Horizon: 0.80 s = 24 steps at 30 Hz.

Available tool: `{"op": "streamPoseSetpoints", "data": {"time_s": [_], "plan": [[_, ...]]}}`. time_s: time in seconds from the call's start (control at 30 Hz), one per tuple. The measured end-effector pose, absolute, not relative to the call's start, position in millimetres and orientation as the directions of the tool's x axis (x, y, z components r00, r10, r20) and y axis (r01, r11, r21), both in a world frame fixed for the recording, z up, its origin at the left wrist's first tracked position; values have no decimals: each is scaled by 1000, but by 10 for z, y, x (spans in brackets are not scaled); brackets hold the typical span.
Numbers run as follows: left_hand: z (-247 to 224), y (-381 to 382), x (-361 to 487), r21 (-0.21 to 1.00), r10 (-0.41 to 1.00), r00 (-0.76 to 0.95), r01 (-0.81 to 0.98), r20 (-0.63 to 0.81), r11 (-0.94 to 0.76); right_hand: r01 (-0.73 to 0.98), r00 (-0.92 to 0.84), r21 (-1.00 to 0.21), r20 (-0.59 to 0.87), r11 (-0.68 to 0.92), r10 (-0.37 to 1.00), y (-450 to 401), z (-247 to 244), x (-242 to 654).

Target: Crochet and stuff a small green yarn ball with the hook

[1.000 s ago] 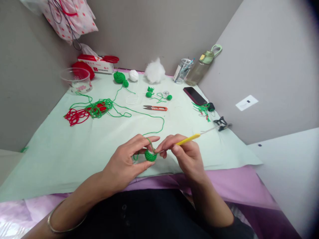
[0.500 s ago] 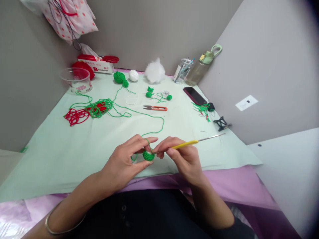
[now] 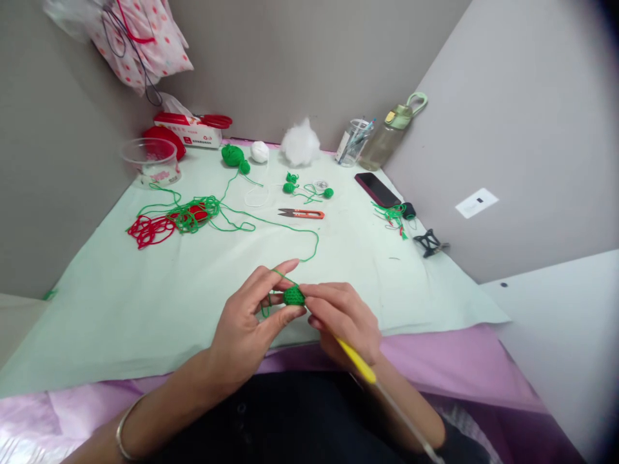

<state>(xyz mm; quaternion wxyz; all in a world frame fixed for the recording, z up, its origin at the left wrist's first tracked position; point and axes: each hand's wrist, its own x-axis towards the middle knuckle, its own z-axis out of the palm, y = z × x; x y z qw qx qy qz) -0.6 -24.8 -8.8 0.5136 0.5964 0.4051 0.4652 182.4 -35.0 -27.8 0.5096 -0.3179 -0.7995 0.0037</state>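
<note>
A small green crocheted piece (image 3: 294, 296) is pinched between the thumb and fingers of my left hand (image 3: 251, 309). Green yarn (image 3: 285, 277) runs over the raised left index finger down to the piece. My right hand (image 3: 345, 319) is closed round a crochet hook (image 3: 356, 361) with a yellow grip, its metal far end pointing down toward my body. The hook's working tip is hidden by the right fingers, which touch the piece's right side. From the left hand the yarn trails across the cloth to a loose green tangle (image 3: 193, 214).
Orange thread snips (image 3: 301, 213) lie beyond my hands. Farther back are small green crocheted balls (image 3: 289, 187), white stuffing (image 3: 300, 143), yarn balls (image 3: 233, 154) and a plastic tub (image 3: 149, 161). On the right are a phone (image 3: 377, 189), a bottle (image 3: 387, 142) and a black stand (image 3: 429, 243).
The hook's handle has swung from pointing right to pointing down toward me as my right hand turned. The crocheted piece is tilted, and its white inside no longer shows.
</note>
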Motion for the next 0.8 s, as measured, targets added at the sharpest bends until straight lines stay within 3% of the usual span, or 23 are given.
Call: {"op": "streamPoseSetpoints", "data": {"time_s": [0.1, 0.2, 0.27, 0.33, 0.4, 0.47, 0.6, 0.8], "plan": [[-113, -297, 22, 993, 968, 234, -91, 96, -76, 656, -322, -150, 831, 740, 454, -378, -269, 1818], [-72, -285, 39, 904, 921, 367, -337, -130, 262, 651, -350, -89, 846, 754, 402, -378, -276, 1804], [-39, -250, 33, 769, 841, 490, -438, -229, 465, 593, -298, -174, 860, 786, 415, -361, -288, 1787], [-24, -208, 11, 697, 801, 541, -470, -256, 541, 468, -155, -392, 846, 792, 510, -340, -289, 1770], [-27, -170, -20, 700, 811, 527, -478, -254, 530, 275, -51, -609, 763, 744, 644, -323, -268, 1768], [-33, -142, -52, 743, 836, 491, -459, -245, 488, 138, -36, -728, 674, 672, 738, -315, -230, 1785], [-32, -111, -103, 842, 865, 463, -376, -192, 388, 38, 7, -821, 570, 570, 821, -306, -162, 1841], [-35, -88, -142, 887, 863, 491, -341, -115, 312, -302, 27, -913, 281, 276, 959, -230, -125, 1851]]}}
